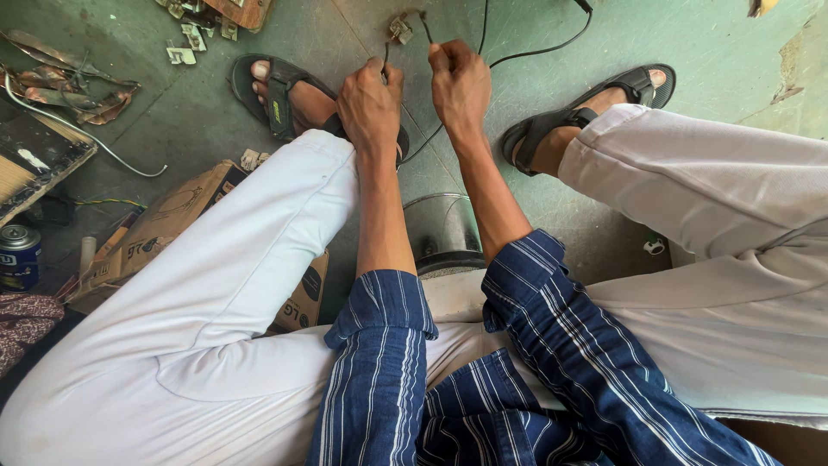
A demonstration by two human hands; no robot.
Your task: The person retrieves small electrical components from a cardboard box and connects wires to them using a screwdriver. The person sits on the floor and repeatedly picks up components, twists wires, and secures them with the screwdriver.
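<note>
I sit with my legs in white trousers spread apart, both arms reaching down to the green floor. My left hand pinches the end of a thin black wire. My right hand grips another black wire end. Both ends rise toward a small metal connector piece on the floor just beyond my fingers. A black cable runs from my right hand toward the upper right. My sandalled feet sit either side of the hands.
A round metal container stands between my legs. A flattened cardboard box lies under my left leg. Metal scraps, a grey wire, a wooden board and a blue can sit at left.
</note>
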